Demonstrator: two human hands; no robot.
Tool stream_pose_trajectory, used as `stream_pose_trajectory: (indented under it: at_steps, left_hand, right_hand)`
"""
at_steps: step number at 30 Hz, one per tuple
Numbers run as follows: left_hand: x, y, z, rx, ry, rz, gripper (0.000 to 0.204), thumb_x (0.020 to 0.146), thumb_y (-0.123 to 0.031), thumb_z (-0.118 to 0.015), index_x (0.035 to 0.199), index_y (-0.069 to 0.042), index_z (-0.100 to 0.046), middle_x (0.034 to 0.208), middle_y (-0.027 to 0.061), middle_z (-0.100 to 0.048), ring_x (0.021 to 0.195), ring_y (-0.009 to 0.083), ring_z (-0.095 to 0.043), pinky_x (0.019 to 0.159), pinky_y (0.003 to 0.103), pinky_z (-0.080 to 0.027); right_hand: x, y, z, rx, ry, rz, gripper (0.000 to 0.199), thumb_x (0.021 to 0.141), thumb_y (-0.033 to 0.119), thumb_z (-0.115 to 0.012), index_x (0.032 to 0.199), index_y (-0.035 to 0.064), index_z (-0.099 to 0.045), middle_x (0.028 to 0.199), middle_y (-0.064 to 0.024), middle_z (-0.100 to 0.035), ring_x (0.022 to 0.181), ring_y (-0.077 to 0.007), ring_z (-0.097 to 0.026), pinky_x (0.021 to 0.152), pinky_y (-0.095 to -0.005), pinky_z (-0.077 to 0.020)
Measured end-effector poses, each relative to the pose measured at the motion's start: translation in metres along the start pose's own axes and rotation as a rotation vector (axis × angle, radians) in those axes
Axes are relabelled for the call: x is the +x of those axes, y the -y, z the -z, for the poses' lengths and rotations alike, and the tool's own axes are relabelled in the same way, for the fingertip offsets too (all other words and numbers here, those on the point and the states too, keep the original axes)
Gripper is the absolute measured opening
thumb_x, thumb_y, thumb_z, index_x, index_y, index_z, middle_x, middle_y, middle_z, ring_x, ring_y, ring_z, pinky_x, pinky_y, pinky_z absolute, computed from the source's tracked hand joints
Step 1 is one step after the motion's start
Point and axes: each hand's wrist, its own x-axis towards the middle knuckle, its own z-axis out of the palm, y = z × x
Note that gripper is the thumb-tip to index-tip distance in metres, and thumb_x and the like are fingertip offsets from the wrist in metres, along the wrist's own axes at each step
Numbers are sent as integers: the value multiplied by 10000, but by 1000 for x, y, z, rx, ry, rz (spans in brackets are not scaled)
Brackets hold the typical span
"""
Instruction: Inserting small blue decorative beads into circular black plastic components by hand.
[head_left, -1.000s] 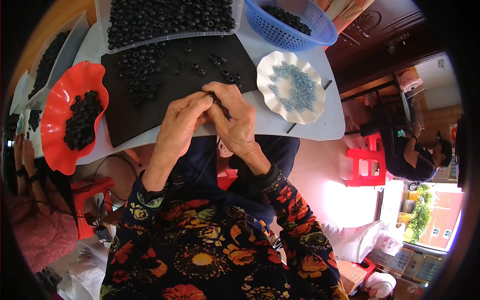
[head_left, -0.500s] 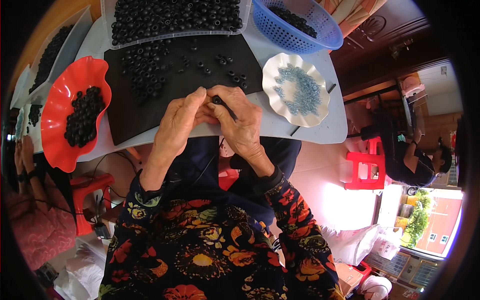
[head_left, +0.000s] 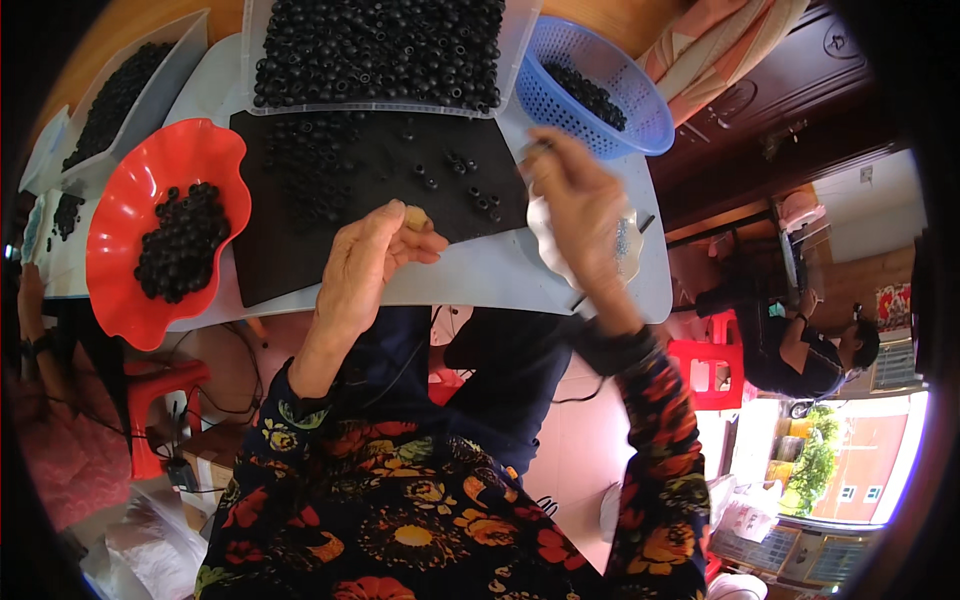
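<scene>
Head-worn fisheye, looking steeply down, close over table (head_left: 480,275)

The left hand (head_left: 375,255) is held near the middle of the scene, fingers curled and thumb pressed to the fingertips in a pinch. The right hand (head_left: 575,205) is raised farther right, blurred, fingers gathered. Both forearms are extended from patterned sleeves below.

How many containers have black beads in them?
4: red wavy dish at left, clear tray top middle, blue basket top right, clear bin top left. More may hide.
</scene>
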Motion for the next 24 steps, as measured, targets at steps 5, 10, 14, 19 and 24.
stream_pose_trajectory:
  at_steps: [5,10,14,19,24]
  left_hand:
    - [11,0,10,9,-76,-111,262,945,-163,-460,1045,43,-587,931,131,-641,884,208,-627,834,334,-488]
    - [5,5,14,52,-87,-143,237,923,-143,-480,1031,24,-609,897,113,-663,836,164,-622,778,293,-500]
    - [4,4,16,133,-48,-70,225,925,-79,-467,1077,43,-580,952,118,-633,887,177,-617,827,317,-497]
    - [3,3,13,167,-65,-72,228,930,-100,-476,1085,29,-582,945,118,-647,872,168,-615,821,303,-494]
    - [4,4,12,189,-36,-94,228,932,-112,-479,1093,12,-582,938,116,-655,861,162,-616,815,295,-492]
  right_hand:
    - [100,-29,60,-150,-262,40,299,850,156,-650,1108,7,-633,705,-62,-674,549,-76,-521,516,-222,-415]
    - [80,-38,3,-101,15,150,256,809,107,-649,1045,11,-656,719,-70,-681,614,-74,-579,573,-226,-459]
    - [50,-25,-58,-214,234,301,176,792,89,-613,942,31,-687,786,-146,-682,692,-228,-662,654,-325,-514]
    - [54,-24,-93,-499,306,373,186,784,143,-637,931,39,-686,854,-177,-665,806,-352,-643,738,-418,-513]
    - [60,-31,-100,-588,287,376,217,757,156,-670,931,27,-677,858,-172,-662,812,-346,-645,744,-431,-517]
